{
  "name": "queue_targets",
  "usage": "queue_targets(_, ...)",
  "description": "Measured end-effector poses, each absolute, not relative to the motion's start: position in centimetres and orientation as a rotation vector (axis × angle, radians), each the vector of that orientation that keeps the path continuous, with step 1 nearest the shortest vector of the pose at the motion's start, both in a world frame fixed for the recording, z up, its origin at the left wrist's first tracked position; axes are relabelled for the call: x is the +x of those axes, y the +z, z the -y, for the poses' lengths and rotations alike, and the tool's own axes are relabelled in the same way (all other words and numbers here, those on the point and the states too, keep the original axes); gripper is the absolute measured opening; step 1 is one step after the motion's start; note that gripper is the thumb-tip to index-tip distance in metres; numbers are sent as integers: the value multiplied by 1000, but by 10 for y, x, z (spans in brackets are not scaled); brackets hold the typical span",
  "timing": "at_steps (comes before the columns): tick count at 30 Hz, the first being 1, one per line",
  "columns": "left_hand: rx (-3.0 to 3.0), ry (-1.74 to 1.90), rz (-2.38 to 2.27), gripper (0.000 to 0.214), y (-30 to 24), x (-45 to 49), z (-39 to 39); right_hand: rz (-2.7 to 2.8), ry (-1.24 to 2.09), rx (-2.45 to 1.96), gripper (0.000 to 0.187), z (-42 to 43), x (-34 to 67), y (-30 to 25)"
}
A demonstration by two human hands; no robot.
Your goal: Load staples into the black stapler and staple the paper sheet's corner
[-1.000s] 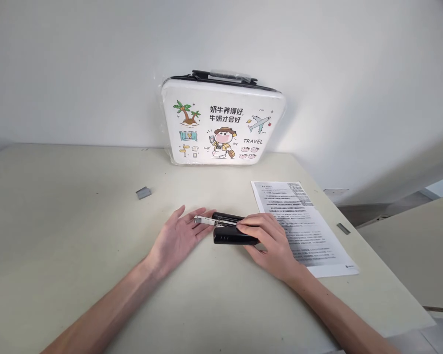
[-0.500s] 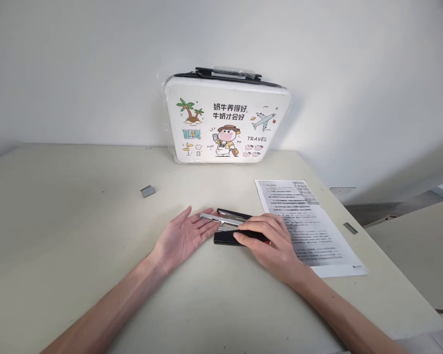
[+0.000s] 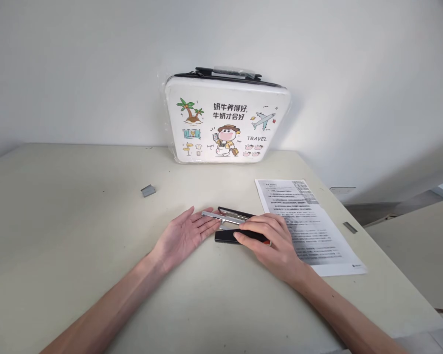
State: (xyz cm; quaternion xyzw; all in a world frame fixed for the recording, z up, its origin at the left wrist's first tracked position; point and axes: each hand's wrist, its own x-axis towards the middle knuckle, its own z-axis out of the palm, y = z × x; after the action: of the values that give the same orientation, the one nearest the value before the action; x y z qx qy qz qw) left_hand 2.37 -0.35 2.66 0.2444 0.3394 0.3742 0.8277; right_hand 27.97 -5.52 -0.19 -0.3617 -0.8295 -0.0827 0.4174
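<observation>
In the head view a black stapler (image 3: 227, 236) lies on its side on the table, its top cover swung apart from its base. The silver staple channel (image 3: 216, 216) sticks out between the two parts toward the left. My right hand (image 3: 275, 238) grips the stapler at its right end, thumb on the near side and fingers over the channel. My left hand (image 3: 180, 238) rests palm up, fingers stretched out under the channel's tip. I see nothing lying in the left palm.
A strip of staples (image 3: 148, 191) lies at the back left, and another staple strip (image 3: 350, 227) near the table's right edge. A printed sheet (image 3: 317, 236) lies right of my hand. At the back a white cartoon case (image 3: 206, 118) leans against the wall (image 3: 96, 69).
Almost nothing differs. The stapler has shifted very slightly up and to the right along with the right hand; the left hand stays palm up.
</observation>
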Motion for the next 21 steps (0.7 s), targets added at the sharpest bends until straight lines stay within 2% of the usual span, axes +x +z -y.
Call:
queue_targets(11,341,821,-660,33,28,22,3,2017,-330,-799,36,53,272,4)
queue_targets(21,410,805,-645,26,24,25,3,1983,-360,-828,36,51,274,6)
